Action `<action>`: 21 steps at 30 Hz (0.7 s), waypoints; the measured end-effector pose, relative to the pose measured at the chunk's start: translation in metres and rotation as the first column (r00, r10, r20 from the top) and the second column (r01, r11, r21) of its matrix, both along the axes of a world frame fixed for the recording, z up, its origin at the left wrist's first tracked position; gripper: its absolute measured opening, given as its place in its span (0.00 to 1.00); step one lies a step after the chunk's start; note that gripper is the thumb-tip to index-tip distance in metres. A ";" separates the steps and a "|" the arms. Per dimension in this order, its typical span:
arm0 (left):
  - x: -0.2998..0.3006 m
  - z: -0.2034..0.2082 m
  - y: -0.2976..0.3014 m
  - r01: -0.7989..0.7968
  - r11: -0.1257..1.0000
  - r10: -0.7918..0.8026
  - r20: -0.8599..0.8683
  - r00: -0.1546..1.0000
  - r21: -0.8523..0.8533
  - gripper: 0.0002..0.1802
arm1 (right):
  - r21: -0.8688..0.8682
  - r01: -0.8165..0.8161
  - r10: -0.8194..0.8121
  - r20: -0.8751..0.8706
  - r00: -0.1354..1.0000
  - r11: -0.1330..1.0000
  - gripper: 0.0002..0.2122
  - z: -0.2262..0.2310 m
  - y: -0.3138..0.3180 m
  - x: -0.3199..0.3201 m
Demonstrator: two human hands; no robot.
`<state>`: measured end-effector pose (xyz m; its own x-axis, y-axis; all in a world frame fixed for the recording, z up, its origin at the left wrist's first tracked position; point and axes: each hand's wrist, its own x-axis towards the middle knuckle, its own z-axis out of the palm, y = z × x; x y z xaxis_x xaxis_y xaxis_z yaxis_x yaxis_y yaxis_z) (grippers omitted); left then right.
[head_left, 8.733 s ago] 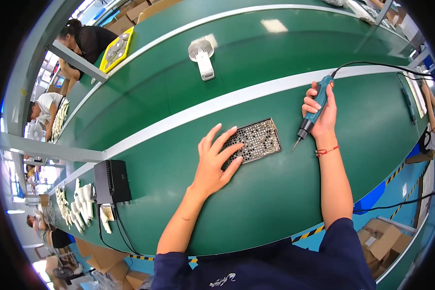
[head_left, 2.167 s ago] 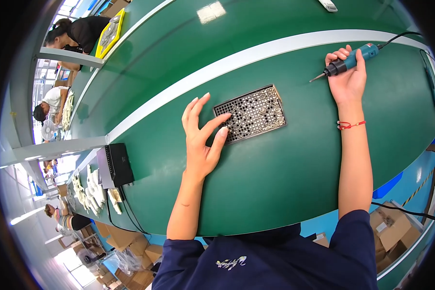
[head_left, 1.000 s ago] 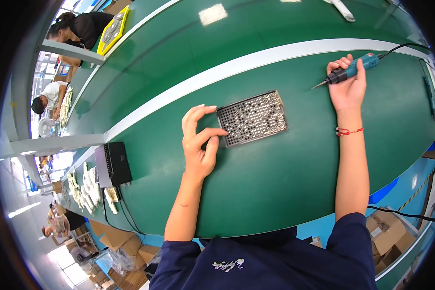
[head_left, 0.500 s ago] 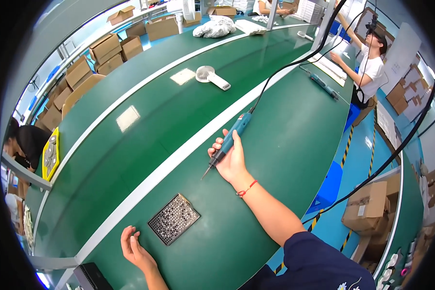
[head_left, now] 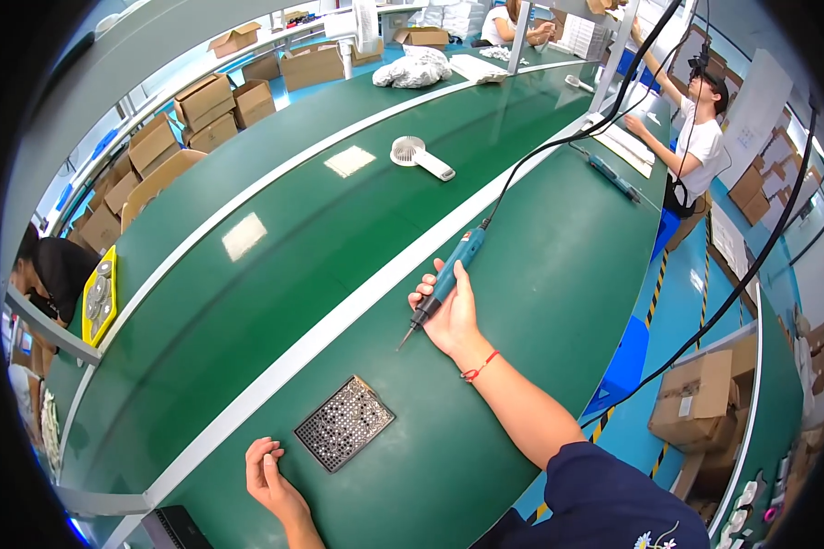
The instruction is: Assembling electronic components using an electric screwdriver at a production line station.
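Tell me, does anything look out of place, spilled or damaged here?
Nothing clearly stands out: the black tray lies flat, its small metal pieces inside; the right hand holds the screwdriver, and the left hand is beside the tray.

Teal/blk drvr (head_left: 465, 252), blk tray (head_left: 318, 441), grn tbl (head_left: 430, 476).

Tiny pieces (head_left: 361, 409) in tray (head_left: 363, 445) indistinct

White handheld fan (head_left: 420, 157), yellow tray (head_left: 90, 335), open cardboard boxes (head_left: 203, 102)
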<state>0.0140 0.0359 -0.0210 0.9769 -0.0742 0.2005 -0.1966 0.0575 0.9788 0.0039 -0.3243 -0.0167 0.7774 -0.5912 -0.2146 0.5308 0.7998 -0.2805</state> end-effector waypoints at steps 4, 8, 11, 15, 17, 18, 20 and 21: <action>-0.001 -0.001 0.003 0.011 1.000 -0.011 -0.005 1.000 0.001 0.09 | 0.000 0.002 -0.002 0.005 1.000 1.000 0.15 0.001 0.001 -0.001; -0.003 0.002 0.003 0.014 0.999 -0.015 -0.015 1.000 -0.043 0.09 | 0.007 0.011 -0.011 -0.018 1.000 1.000 0.15 0.003 0.006 -0.001; -0.003 0.001 0.007 0.027 0.994 -0.031 -0.038 0.999 -0.103 0.09 | 0.023 0.014 -0.014 -0.006 1.000 1.000 0.16 0.002 0.007 -0.004; -0.004 0.000 0.007 0.041 0.991 -0.045 -0.030 0.999 -0.126 0.09 | 0.037 0.017 -0.017 -0.002 1.000 0.999 0.17 0.005 0.007 -0.006; -0.005 -0.001 0.004 0.041 0.990 -0.044 -0.025 0.999 -0.136 0.11 | 0.023 0.010 -0.010 0.006 1.000 1.000 0.17 0.004 0.002 -0.010; -0.005 0.000 0.000 0.044 0.989 -0.048 -0.027 0.998 -0.140 0.11 | 0.010 0.001 -0.001 0.013 1.000 1.000 0.17 0.005 -0.002 -0.011; -0.006 0.002 -0.005 0.043 0.980 -0.049 -0.028 0.998 -0.194 0.13 | 0.016 0.011 -0.011 -0.001 1.000 1.000 0.17 0.008 -0.005 -0.012; -0.005 0.003 -0.006 0.040 0.980 -0.046 -0.029 0.998 -0.194 0.13 | 0.016 0.022 -0.022 -0.008 1.000 1.000 0.17 0.010 -0.006 -0.011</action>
<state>0.0090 0.0299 -0.0182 0.9800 -0.0794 0.1824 -0.1570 0.2543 0.9543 -0.0068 -0.3305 -0.0066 0.7627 -0.6043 -0.2307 0.5459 0.7926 -0.2716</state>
